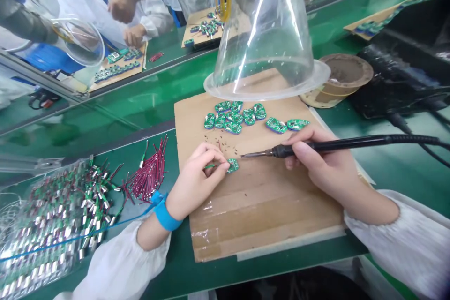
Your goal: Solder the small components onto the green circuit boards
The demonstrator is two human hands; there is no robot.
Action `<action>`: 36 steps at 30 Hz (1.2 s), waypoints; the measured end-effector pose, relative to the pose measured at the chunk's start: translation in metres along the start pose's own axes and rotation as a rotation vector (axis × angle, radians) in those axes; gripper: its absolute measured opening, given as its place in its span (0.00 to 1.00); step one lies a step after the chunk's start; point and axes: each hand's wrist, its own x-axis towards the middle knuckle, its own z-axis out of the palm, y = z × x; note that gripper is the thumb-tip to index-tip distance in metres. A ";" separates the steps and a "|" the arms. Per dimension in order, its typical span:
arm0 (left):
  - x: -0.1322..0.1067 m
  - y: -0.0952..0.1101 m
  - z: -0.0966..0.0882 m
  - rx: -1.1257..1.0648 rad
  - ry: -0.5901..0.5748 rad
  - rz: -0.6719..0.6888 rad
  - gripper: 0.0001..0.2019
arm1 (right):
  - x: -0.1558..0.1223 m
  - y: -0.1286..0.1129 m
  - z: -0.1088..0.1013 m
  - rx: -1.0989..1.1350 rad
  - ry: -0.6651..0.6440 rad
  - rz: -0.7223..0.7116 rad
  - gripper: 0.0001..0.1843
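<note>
My left hand (202, 173), wearing a blue wrist strap (167, 212), is pinched at the left edge of a small green circuit board (232, 165). A bit of green wire (210, 166) shows between its fingers; the rest of what they cover is hidden. In my right hand (316, 157) is a black soldering iron (291, 149), held like a pen. Its tip points left, just above and right of the board, apart from it. Several more circuit boards (234, 117) lie grouped farther back on the cardboard sheet (267, 201).
A clear fume hood (263, 51) hangs over the cardboard's back. Red wires (149, 173) and small metal parts with wires (96, 197) lie at left. A round tub (346, 75) stands back right. Beyond the partition, a co-worker's hands (135, 35) are near other boards.
</note>
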 end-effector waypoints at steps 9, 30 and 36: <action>-0.005 0.002 0.014 0.041 0.060 -0.022 0.05 | 0.001 -0.003 -0.002 -0.087 -0.121 0.006 0.08; -0.002 0.006 0.012 0.082 0.030 -0.019 0.06 | 0.003 -0.004 -0.001 -0.052 -0.094 0.001 0.09; -0.001 0.007 0.010 0.070 0.003 -0.028 0.06 | 0.002 -0.002 -0.001 -0.040 -0.078 0.005 0.09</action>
